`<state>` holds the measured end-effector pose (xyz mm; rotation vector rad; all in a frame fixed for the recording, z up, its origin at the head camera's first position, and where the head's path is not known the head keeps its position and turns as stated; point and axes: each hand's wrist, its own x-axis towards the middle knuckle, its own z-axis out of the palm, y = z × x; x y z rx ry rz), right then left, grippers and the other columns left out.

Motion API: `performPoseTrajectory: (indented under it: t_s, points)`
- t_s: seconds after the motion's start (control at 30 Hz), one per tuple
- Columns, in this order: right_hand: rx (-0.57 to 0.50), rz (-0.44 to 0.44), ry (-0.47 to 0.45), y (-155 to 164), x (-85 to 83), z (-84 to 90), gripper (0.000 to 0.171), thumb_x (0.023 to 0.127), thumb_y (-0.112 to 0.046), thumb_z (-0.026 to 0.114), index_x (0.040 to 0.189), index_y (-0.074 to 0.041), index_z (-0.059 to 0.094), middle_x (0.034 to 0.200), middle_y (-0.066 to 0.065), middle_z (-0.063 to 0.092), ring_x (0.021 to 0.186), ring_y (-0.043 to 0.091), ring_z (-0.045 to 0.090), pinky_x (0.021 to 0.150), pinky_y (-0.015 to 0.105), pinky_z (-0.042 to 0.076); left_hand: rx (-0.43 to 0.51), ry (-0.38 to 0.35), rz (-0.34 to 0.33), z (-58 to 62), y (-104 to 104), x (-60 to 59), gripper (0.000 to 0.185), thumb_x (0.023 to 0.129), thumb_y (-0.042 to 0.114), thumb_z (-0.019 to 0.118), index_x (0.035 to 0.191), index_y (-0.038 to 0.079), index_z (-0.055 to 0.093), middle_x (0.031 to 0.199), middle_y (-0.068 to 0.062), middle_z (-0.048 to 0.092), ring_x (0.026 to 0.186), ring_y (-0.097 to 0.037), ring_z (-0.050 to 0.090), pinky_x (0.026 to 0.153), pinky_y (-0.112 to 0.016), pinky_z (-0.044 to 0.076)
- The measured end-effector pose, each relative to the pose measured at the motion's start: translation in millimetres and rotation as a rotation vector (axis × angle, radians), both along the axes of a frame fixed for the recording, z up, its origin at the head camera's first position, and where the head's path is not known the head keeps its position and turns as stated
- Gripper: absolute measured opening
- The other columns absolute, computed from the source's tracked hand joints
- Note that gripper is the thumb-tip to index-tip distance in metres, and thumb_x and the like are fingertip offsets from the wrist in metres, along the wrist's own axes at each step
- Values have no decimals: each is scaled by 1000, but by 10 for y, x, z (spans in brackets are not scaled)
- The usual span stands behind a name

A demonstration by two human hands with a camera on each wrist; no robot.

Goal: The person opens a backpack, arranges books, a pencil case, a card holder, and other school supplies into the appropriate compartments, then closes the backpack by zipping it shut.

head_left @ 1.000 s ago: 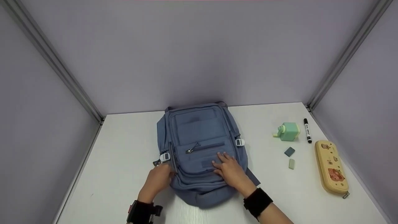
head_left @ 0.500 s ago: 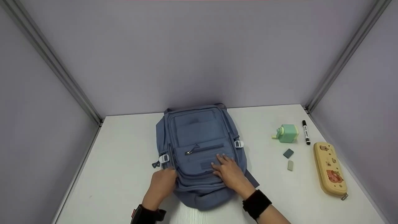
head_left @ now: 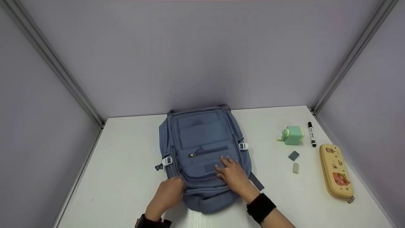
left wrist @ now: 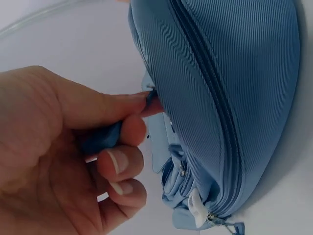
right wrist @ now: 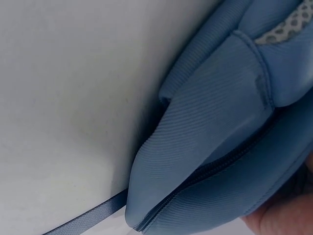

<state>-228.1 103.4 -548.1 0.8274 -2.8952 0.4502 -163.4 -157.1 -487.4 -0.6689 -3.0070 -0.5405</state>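
Observation:
A blue backpack (head_left: 202, 136) lies flat on the white table (head_left: 120, 164), front pocket up. My left hand (head_left: 169, 191) is at its near left side. In the left wrist view the thumb and curled fingers (left wrist: 127, 164) pinch a blue zipper pull (left wrist: 105, 137) against the backpack's (left wrist: 220, 73) side seam. My right hand (head_left: 232, 175) rests flat on the lower front pocket with straight, spread fingers. The right wrist view shows the backpack's (right wrist: 220, 122) near right corner, a loose strap (right wrist: 88, 215) and only the edge of the hand (right wrist: 288, 215).
Right of the backpack lie a green pencil sharpener (head_left: 291, 135), a black marker (head_left: 312, 134), a dark eraser (head_left: 293, 155), a pale green eraser (head_left: 295, 167) and a yellow pencil case (head_left: 336, 171). Grey booth walls close the table's back and sides.
My left hand has slid from beside the white buckle toward me along the backpack's left side, holding the zipper pull. The right hand has stayed on the pocket.

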Motion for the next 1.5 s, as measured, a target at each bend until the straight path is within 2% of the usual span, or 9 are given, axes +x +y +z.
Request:
performPoseTrajectory:
  t_s: [0.13,0.27,0.4,0.57,0.67,0.77,0.97,1.23,1.5]
  points:
    - [-7,-1,24,0,0,-7,35,93,-31,66,121,-11,71,139,22,52,128,45,46,96,63,39,119,-135,-64,-27,91,-2,24,90,0,62,69,10,63,69,8,47,61,-8,47,55,-30,42]
    - [-18,-8,48,-4,13,-15,34,93,-31,66,120,-11,72,138,21,53,127,44,47,96,63,39,175,-172,-87,-67,209,-11,15,93,2,62,83,6,72,75,7,55,71,-9,56,65,-31,48]
    - [-2,-24,51,-22,45,6,34,94,-31,66,121,-11,71,139,20,52,128,43,47,97,62,39,151,-97,-29,-94,306,14,10,91,3,65,85,6,73,81,3,63,77,-15,63,68,-35,52]
    - [-49,-27,87,-114,143,103,37,90,-27,73,123,-11,69,126,17,59,114,36,57,91,52,46,100,-19,60,-85,390,27,9,89,4,66,81,7,69,75,1,61,67,-19,63,56,-36,49]
    - [-159,48,64,-214,215,182,36,86,-23,76,120,-12,69,105,7,60,92,23,59,79,40,49,119,30,89,-65,424,4,5,88,3,67,87,7,66,73,0,62,62,-19,62,51,-36,47]
    - [-285,165,-51,-320,272,246,26,85,-19,75,111,-13,72,86,-4,52,73,9,48,66,28,43,193,87,103,-39,451,-20,14,86,1,68,94,9,60,68,0,61,57,-16,60,48,-32,44]
    - [-428,221,-244,-469,327,283,9,91,-26,71,90,-17,68,72,-11,46,63,2,41,57,20,35,294,130,78,-2,466,-23,17,83,-2,66,91,9,56,60,7,50,50,-6,47,46,-26,37]
    - [-455,186,-228,-551,365,236,3,91,-12,67,90,-15,67,73,-11,57,62,1,50,57,20,41,336,99,16,9,343,10,11,86,4,68,95,10,64,65,7,59,52,-4,49,49,-25,41]
    - [-506,57,-259,-550,394,316,17,75,4,69,78,-13,64,64,-11,54,55,2,49,54,23,42,127,247,-41,-184,195,-106,12,84,-3,72,90,7,73,86,-2,65,80,-20,63,74,-39,51]
